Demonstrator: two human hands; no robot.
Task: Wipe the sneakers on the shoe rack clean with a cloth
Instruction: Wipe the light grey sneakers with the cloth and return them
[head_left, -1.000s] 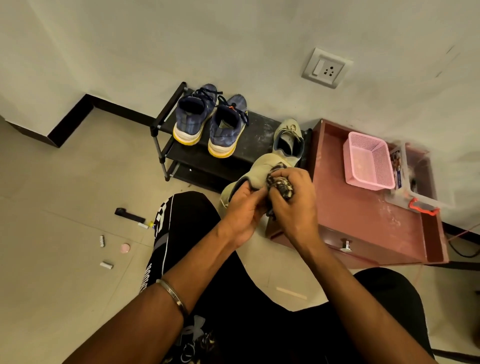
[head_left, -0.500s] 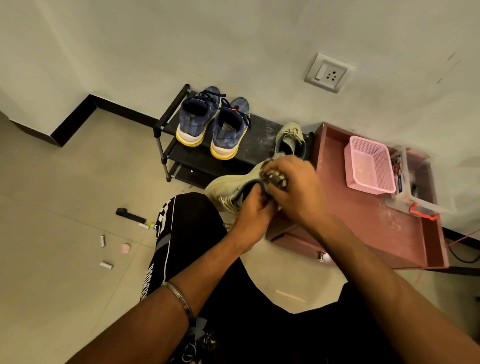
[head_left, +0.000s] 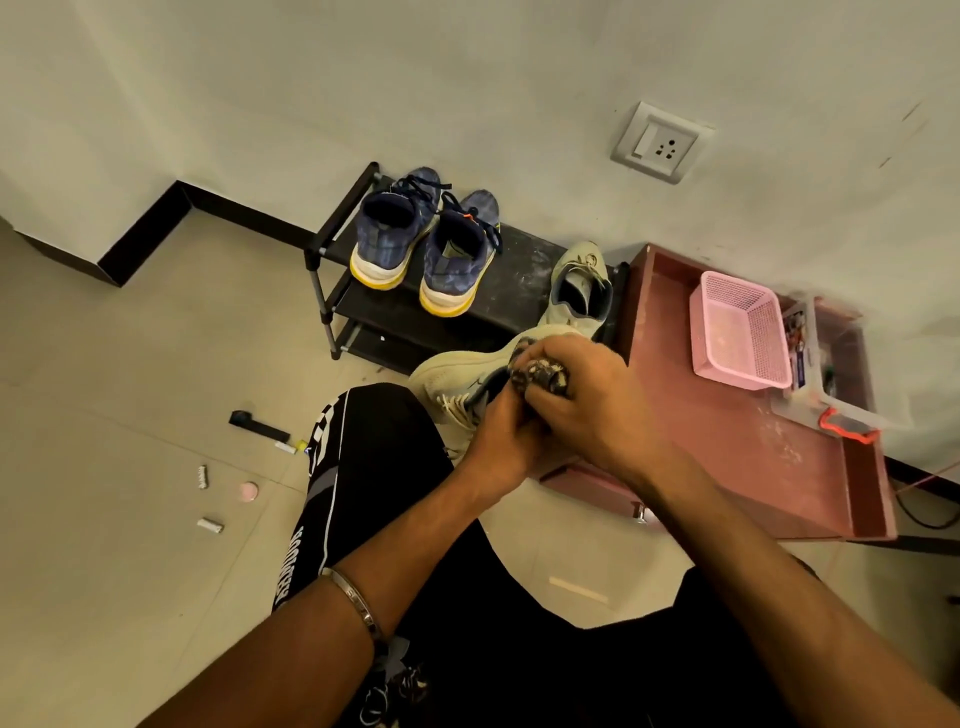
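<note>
Black shoe rack (head_left: 524, 270), upper centre, carries 2 blue sneakers (head_left: 415, 244) and 1 beige. Second beige sneaker (head_left: 462, 369) at frame centre: left hand (head_left: 498, 441) grips it, right hand (head_left: 582, 410) bunches patterned cloth (head_left: 537, 375) against its collar. Wiping underway; next, turn sneaker, wipe remaining sides.

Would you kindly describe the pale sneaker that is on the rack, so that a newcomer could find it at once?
Find the black shoe rack against the wall, below the wall socket. On its top shelf, at the end next to the reddish cabinet, stands the pale sneaker. Unlike the blue pair with yellow soles at the other end, it stands alone; its mate is off the rack, in the hands.
</note>
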